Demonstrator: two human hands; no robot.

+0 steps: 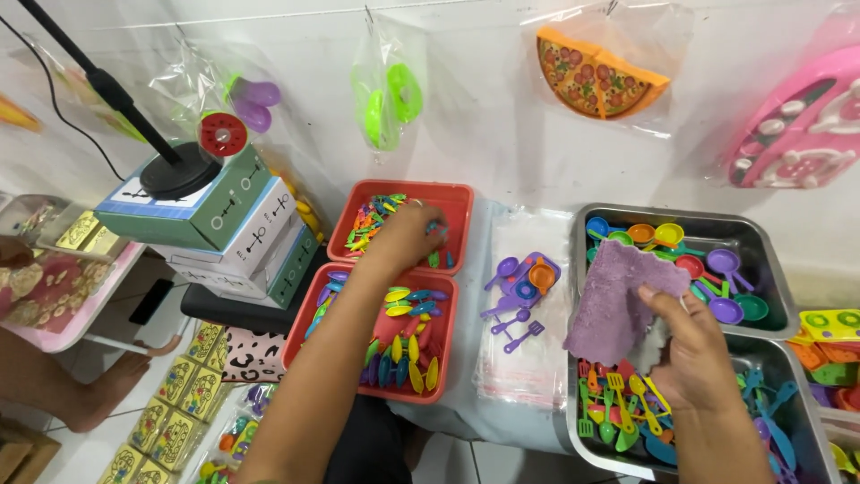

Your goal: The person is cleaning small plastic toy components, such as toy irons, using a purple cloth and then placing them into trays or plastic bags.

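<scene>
My left hand (408,235) reaches into the far red tray (459,199), fingers curled among small multicoloured plastic toy pieces (374,220); what it grips is hidden. My right hand (690,345) holds a purple cloth (618,296) by its lower corner, over the edge between two metal trays. The far metal tray (761,237) holds toy pans and bowls. The near metal tray (582,444) holds toy spatulas and forks. A nearer red tray (300,327) holds toy knives and spoons.
A stack of clear plastic bags (524,358) carries several purple and orange toy utensils (520,291). Stacked boxes (242,233) under a black stand (175,175) sit at left. Bagged toys hang on the wall. Another person's bare foot (107,390) rests on the floor at left.
</scene>
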